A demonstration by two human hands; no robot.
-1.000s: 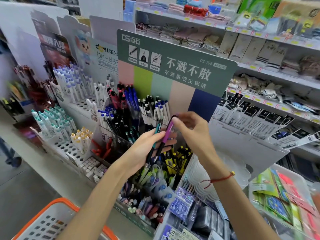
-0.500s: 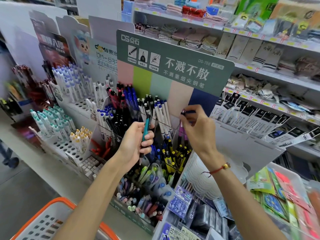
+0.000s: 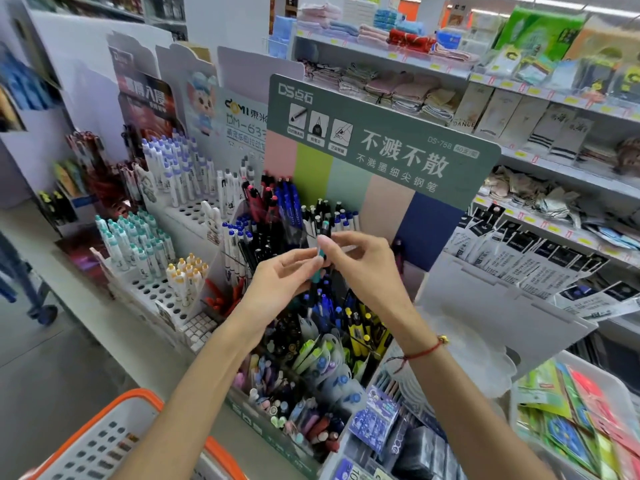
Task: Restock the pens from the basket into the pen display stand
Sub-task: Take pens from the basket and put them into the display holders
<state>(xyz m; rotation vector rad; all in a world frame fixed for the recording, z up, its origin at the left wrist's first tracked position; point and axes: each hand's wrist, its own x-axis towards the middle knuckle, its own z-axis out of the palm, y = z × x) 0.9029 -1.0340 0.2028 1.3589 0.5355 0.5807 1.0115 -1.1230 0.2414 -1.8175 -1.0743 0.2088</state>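
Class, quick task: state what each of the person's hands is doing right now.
Left hand: pinching the lower part of the teal pen.
Right hand: fingertips pinching the same teal pen near its top.

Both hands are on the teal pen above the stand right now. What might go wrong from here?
1. The teal pen is only pinched by fingertips of the left hand and right hand; a loose grip during handover may drop it into the packed bins below.
2. The upright pens stand crowded; inserting it could knock neighbours over.
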